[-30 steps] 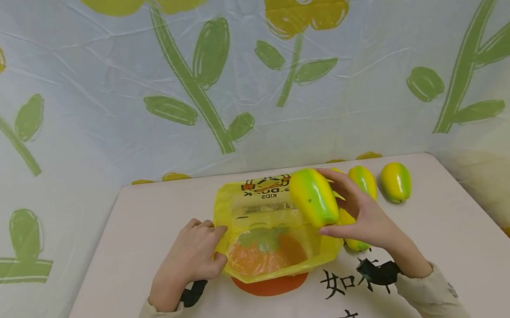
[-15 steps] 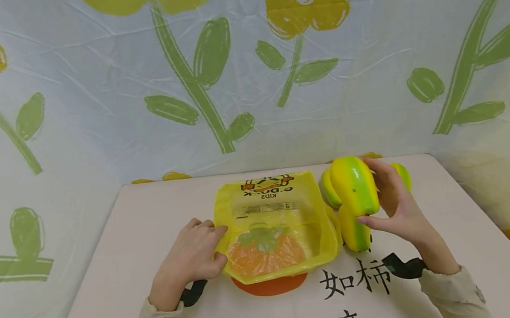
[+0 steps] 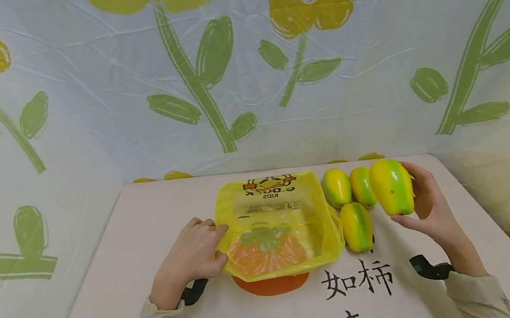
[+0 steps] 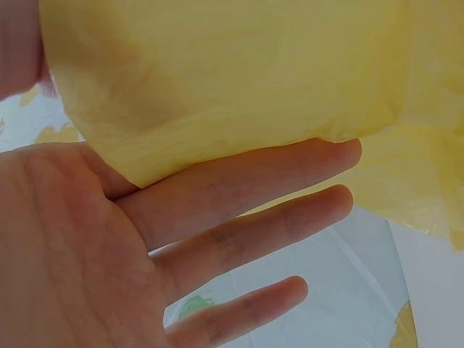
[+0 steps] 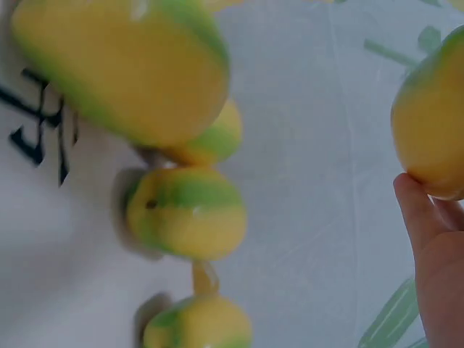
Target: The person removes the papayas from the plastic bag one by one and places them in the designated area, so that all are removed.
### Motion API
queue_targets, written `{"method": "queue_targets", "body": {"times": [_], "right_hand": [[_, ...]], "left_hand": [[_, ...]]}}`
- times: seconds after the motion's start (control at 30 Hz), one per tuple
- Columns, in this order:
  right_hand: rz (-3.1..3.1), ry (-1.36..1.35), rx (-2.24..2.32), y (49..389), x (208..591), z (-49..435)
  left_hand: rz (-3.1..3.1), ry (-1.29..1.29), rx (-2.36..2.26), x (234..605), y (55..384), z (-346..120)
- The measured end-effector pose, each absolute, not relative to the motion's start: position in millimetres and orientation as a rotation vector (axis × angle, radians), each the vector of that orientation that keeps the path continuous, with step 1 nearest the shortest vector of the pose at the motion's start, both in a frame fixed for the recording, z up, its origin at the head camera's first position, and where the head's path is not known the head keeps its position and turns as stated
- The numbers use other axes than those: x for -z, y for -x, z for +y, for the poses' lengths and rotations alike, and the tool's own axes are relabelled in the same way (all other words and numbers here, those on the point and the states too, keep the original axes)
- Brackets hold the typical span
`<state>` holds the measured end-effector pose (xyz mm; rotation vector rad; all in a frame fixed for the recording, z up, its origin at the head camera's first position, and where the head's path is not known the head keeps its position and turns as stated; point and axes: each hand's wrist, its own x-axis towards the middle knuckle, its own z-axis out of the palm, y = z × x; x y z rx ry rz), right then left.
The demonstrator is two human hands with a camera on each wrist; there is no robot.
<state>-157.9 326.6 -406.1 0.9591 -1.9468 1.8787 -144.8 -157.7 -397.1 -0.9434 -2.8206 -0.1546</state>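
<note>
My right hand (image 3: 433,206) holds a yellow-green papaya (image 3: 390,187) above the table's right side, thumb at its lower end and fingers behind. In the right wrist view, that papaya (image 5: 435,119) is cut off by the frame edge. My left hand (image 3: 195,254) pinches the left edge of a yellow plastic bag (image 3: 267,221), which lies flat. In the left wrist view, the bag's edge (image 4: 239,80) hangs over the index finger, while the other fingers extend straight. Just right of the bag lie three papayas (image 3: 356,226), and another papaya (image 5: 196,322) shows in the right wrist view.
The pale table (image 3: 165,207) bears black written characters (image 3: 358,279) in front of the papayas. An orange printed shape (image 3: 272,285) shows under the bag. A flower-patterned cloth (image 3: 127,52) rises behind and at both sides.
My right hand has carried the papaya rightward, from over the bag's right side past the papayas on the table. The left hand and the bag stay in place.
</note>
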Motion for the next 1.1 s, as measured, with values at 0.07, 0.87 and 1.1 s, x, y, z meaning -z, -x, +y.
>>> {"method": "queue_targets", "body": {"times": [0.07,0.87,1.1], "right_hand": [[-1.987,-0.938,-1.84,157.4,411.0,332.4],[-2.691,-0.597,-1.139,144.8,465.5,362.3],[-2.763,-0.581,-1.08,144.3,475.4,364.9]], "left_hand": [[-2.819,0.947,0.156,396.8,144.9,-157.7],[-2.803,0.956,0.149,399.3,145.7,-157.7],[-2.802,0.959,0.153,399.2,146.0,-157.8]]}}
